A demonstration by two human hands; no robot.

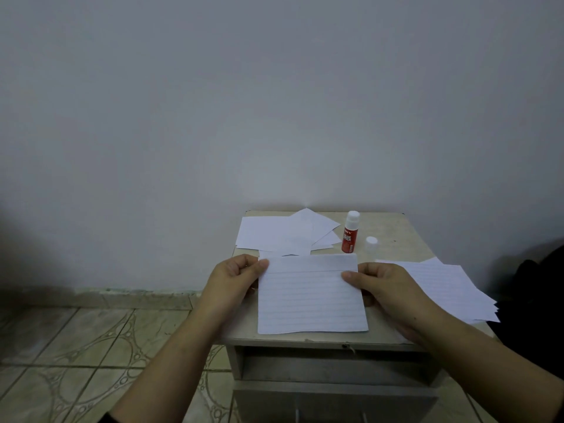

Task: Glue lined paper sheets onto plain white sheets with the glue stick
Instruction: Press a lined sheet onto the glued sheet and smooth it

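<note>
Paper here is thin, light, floppy; the lined sheet (311,297) lies w/ a plain white sheet (308,261) peeking out at its far edge, both just in front of the glue stick (349,232). Left hand (235,279) pinches the sheet's left edge, right hand (381,285) pinches the right edge. Best held at opposite edges, lightly, or it'll buckle/crease. Cap (371,242) sits just right of the stick, lined stack (451,288) further right, white sheets (274,233) left of it.
</note>
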